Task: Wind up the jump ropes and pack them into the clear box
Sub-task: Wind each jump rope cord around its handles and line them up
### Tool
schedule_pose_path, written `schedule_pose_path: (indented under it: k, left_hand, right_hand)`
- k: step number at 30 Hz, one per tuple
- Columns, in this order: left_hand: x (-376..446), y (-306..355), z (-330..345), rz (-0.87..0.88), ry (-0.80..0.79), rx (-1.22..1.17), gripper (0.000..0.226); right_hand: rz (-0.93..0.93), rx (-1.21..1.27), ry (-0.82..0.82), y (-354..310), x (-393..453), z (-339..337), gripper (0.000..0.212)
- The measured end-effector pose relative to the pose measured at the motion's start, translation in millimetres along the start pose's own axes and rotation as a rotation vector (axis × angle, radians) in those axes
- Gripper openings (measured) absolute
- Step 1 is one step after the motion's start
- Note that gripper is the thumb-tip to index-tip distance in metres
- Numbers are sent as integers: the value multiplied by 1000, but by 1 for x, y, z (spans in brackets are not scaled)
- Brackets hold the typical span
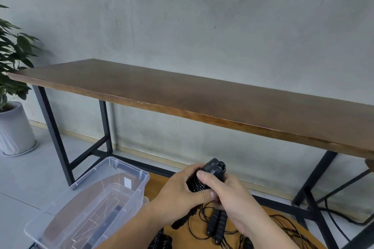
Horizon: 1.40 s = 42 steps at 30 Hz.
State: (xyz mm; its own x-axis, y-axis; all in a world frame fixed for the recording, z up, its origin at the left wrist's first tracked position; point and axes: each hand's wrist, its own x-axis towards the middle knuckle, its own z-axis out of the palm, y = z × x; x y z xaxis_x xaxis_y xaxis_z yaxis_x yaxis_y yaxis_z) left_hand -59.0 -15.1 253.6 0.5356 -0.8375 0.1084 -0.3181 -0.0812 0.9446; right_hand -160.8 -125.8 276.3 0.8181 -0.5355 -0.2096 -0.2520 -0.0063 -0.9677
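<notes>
Both hands hold one black jump rope (pixel 204 180) at chest height: the left hand (pixel 180 194) grips its coiled cord, and the right hand (pixel 228 194) clasps the handles, apparently to keep the winding tight. The clear box (pixel 113 170) stands open at left, and loose ropes (pixel 218 226) lie below.

I'm in a plain indoor room, maybe an office or studio: bare grey concrete wall (pixel 222 16), long wooden table (pixel 182 95) on black metal legs, pale tiled floor (pixel 30 178), potted plant (pixel 12 79) beyond the table's left end.
</notes>
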Motion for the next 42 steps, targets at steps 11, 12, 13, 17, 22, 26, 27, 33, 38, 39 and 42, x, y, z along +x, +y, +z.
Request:
schedule_pose_path:
  k: [11, 12, 13, 17, 22, 26, 27, 33, 38, 39, 42]
  left_hand:
    - [0, -14, -5, -232, -19, -539, 62]
    - [0, -14, -6, -244, -30, -583, 65]
    - [1, -14, -6, -254, -46, -620, 68]
    - [4, -13, -5, -269, -94, -714, 87]
    - [7, -6, -5, -317, -123, -788, 86]
    - [10, -9, -6, -353, -112, -780, 84]
    - [10, -9, -7, -353, -108, -782, 82]
    - [10, -10, -7, -319, -66, -757, 75]
    - [9, -9, 0, -258, -64, -638, 63]
    - [8, -8, 1, -247, -65, -613, 63]
    - [9, -6, 3, -221, -57, -573, 65]
  right_hand:
    - [-211, -206, 77, 2, -25, -17, 23]
    - [-250, -234, 62, 1, -28, -18, 27]
    - [-288, -255, 52, 0, -30, -19, 31]
    - [-443, -331, 94, -1, -31, -24, 31]
    - [-462, -326, 40, -3, -31, -34, 35]
    - [-453, -369, 61, -8, -32, -38, 23]
    - [-453, -365, 109, -9, -32, -37, 22]
    - [-286, -244, 212, -11, -21, -36, 3]
    - [-135, 35, 345, -9, -1, -29, 7]
    - [-127, 68, 371, -9, 2, -27, 8]
    - [-131, 78, 382, -6, 9, -22, 6]
